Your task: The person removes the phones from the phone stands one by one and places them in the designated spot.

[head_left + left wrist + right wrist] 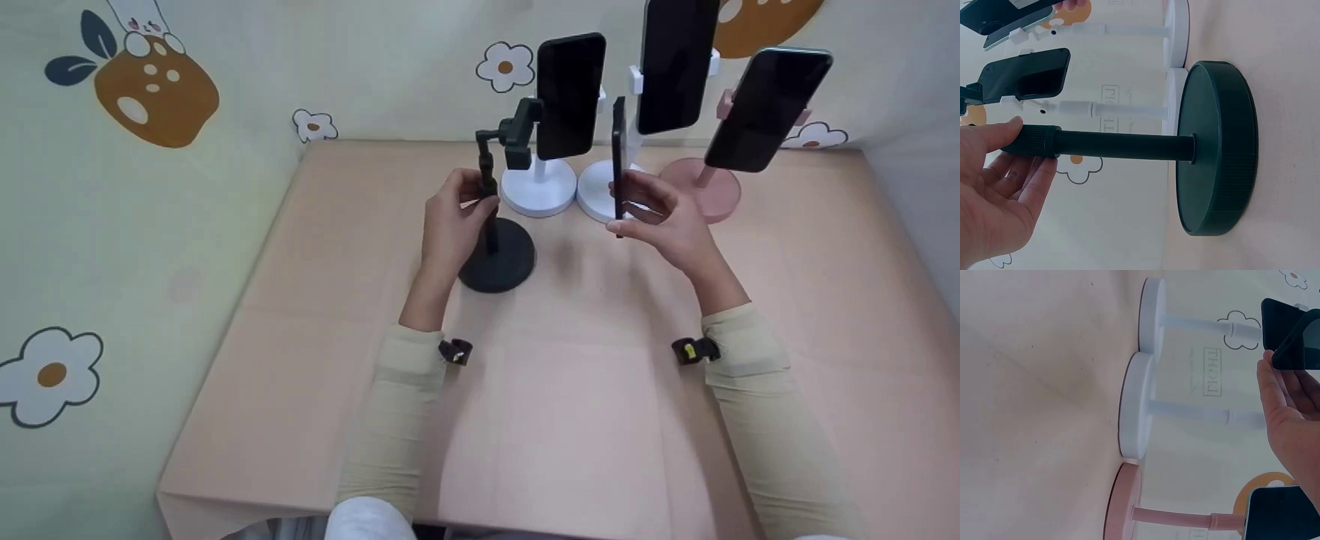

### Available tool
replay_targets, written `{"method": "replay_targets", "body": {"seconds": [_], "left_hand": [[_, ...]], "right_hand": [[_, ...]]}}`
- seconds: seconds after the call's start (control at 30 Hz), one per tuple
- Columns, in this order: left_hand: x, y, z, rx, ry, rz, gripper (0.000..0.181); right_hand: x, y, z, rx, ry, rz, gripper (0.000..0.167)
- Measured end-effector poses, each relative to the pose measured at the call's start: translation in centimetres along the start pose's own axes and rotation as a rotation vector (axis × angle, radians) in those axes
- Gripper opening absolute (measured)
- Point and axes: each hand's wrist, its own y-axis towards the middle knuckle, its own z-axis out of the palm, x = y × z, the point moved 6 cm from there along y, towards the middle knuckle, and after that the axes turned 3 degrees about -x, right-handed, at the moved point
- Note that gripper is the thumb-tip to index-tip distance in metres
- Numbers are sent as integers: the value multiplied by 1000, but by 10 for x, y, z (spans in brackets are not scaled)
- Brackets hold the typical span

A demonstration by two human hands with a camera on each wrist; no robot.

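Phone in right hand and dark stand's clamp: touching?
Apart. Head view shows a wide gap between the clamp and the held phone, with a mounted phone visible through it.

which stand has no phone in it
The dark stand, which the left hand grips: its clamp is empty, while the two white stands and the pink one each hold a phone.

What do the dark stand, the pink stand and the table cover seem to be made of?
Dark stand: probably matt plastic, perhaps coated metal; the colour is even and the base edge finely ribbed.
Pink stand: likely matt plastic too, judging by its ribbed collar.
Table cover: apparently dull cloth, with crease lines and a hanging corner; vinyl is possible.
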Motion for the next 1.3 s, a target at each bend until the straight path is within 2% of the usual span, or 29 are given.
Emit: {"method": "replay_targets", "body": {"seconds": [0.17,0.4,0.93,1.17,1.3], "left_hand": [[0,0,0,1,-11,8,27],[0,0,0,-3,-16,10,27],[1,1,0,3,-1,8,28],[0,1,0,8,-10,12,27],[1,1,0,7,-9,3,27]], "right_hand": [[-3,-1,-3,0,31,-7,74],[-5,-3,-7,-11,-17,-24,72],[-11,-8,-15,-23,-46,22,75],[-16,-10,-20,-29,36,42,75],[-18,-12,-23,-34,17,41,74]]}}
